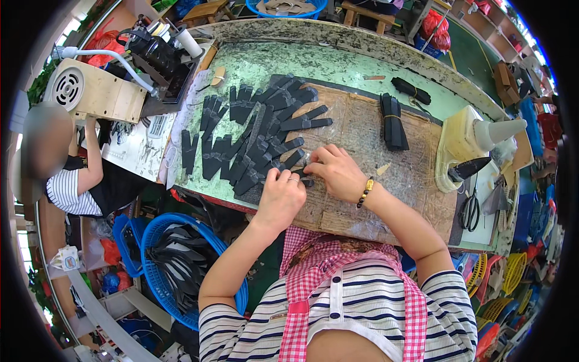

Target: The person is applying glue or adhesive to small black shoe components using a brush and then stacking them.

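Both of my hands meet at the near edge of a spread of black strips (241, 145) on the worktable. My left hand (282, 194) has its fingers bent and pinched near the end of a dark strip. Close beside it, my right hand (338, 172) has thumb and fingertips together on the same dark piece (306, 180). My fingers cover most of that piece. The strips lie in overlapping fans, partly over a brown cardboard sheet (356, 133). Farther right on the cardboard lies a banded bundle of black strips (394, 123), with another bundle (411, 90) beyond it.
At the right stand a glue bottle (482, 136) in a cut container and black scissors (470, 211). A blue basket (151, 241) of dark pieces is at my lower left. A co-worker (72, 175) sits left at a sewing machine (90, 90). A raised rim (362, 45) borders the table's far side.
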`<action>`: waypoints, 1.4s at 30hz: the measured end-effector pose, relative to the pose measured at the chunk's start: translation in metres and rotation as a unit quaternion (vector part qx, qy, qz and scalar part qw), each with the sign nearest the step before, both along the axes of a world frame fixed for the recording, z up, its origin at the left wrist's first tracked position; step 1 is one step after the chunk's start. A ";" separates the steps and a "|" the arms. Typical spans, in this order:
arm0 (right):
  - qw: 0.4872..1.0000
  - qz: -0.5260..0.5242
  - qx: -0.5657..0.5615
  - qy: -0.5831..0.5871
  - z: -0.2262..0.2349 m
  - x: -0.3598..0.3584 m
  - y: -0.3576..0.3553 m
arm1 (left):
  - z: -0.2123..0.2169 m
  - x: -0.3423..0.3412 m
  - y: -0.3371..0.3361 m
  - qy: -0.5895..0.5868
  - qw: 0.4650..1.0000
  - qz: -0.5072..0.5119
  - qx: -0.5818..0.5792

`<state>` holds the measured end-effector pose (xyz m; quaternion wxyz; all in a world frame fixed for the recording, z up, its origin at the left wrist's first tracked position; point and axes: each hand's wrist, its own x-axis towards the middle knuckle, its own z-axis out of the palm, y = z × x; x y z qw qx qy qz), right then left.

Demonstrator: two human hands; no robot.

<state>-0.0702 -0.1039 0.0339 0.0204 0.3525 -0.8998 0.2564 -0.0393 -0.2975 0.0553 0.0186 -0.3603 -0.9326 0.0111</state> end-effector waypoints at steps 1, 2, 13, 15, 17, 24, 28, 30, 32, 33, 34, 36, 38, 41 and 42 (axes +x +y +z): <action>1.000 -0.008 0.020 -0.014 0.001 -0.003 0.001 | 0.006 -0.003 -0.001 0.006 1.000 -0.002 -0.002; 1.000 -0.010 0.018 -0.008 0.003 -0.002 0.005 | 0.014 -0.006 -0.004 0.014 0.971 0.068 0.227; 0.910 -0.083 -0.358 -0.189 0.056 0.025 0.019 | 0.024 0.004 0.023 -0.448 0.535 0.187 0.691; 0.912 -0.098 -0.370 -0.150 0.051 0.030 0.030 | 0.024 0.007 0.034 -0.459 0.527 0.178 0.693; 0.909 -0.120 -0.366 -0.162 0.057 0.035 0.038 | 0.021 0.010 0.038 -0.482 0.513 0.213 0.677; 0.942 -0.131 -0.305 -0.056 0.057 0.050 0.051 | 0.011 0.022 0.057 -0.443 0.520 0.189 0.706; 0.954 -0.119 -0.275 0.002 0.057 0.057 0.057 | 0.023 0.032 0.064 -0.425 0.526 0.199 0.710; 0.956 -0.108 -0.272 0.006 0.060 0.058 0.059 | 0.028 0.035 0.064 -0.417 0.561 0.214 0.682; 0.960 -0.092 -0.265 0.008 0.059 0.058 0.058 | 0.030 0.035 0.066 -0.387 0.578 0.202 0.689; 0.954 -0.101 -0.280 -0.014 0.058 0.060 0.056 | 0.029 0.035 0.067 -0.357 0.598 0.187 0.693; 0.949 -0.107 -0.294 -0.038 0.058 0.061 0.055 | 0.028 0.036 0.065 -0.315 0.647 0.191 0.667; 0.935 -0.128 -0.316 -0.092 0.063 0.063 0.052 | 0.031 0.034 0.061 -0.326 0.654 0.200 0.652; 0.918 -0.155 -0.342 -0.131 0.064 0.063 0.050 | 0.033 0.035 0.058 -0.321 0.698 0.190 0.611; 0.895 -0.168 -0.360 -0.202 0.059 0.063 0.052 | 0.031 0.035 0.054 -0.344 0.693 0.186 0.606; 0.891 -0.167 -0.363 -0.215 0.059 0.063 0.052 | 0.030 0.036 0.053 -0.357 0.686 0.190 0.605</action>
